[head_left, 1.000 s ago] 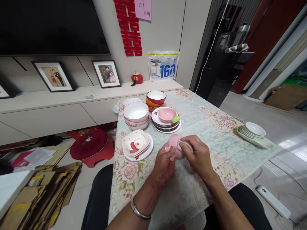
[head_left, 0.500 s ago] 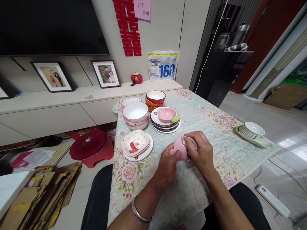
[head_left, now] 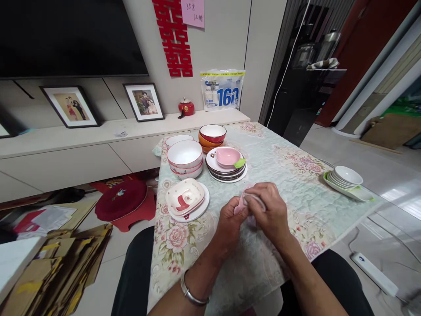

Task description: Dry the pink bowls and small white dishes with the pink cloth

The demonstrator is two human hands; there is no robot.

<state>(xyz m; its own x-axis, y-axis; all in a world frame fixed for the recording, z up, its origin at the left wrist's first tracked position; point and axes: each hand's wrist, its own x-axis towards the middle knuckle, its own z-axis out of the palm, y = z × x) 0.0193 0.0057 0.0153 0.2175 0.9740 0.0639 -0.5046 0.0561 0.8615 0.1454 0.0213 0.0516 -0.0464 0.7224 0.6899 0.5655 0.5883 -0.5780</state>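
Holding a small pink dish (head_left: 240, 205) just below the middle of the frame, we grip it with our left hand (head_left: 230, 219). Our right hand (head_left: 270, 210) pinches a white cloth (head_left: 261, 202) against it. Our fingers hide most of the dish, so we cannot tell how it is tipped. Both hands are above the counter (head_left: 263, 153), which has a flowery cover (head_left: 177, 237). To their left, a cream dish (head_left: 194, 193) with a red patch sits on a white plate (head_left: 206, 202). Near the middle, a pink bowl (head_left: 227, 156) with a green leaf tops some piled plates (head_left: 228, 177). Left of those we see stacked white bowls (head_left: 185, 172). A red bowl (head_left: 214, 137) sits on orange bowls (head_left: 204, 142) higher up. At the right of the frame, little white bowls (head_left: 349, 175) rest on a long dish (head_left: 363, 194).
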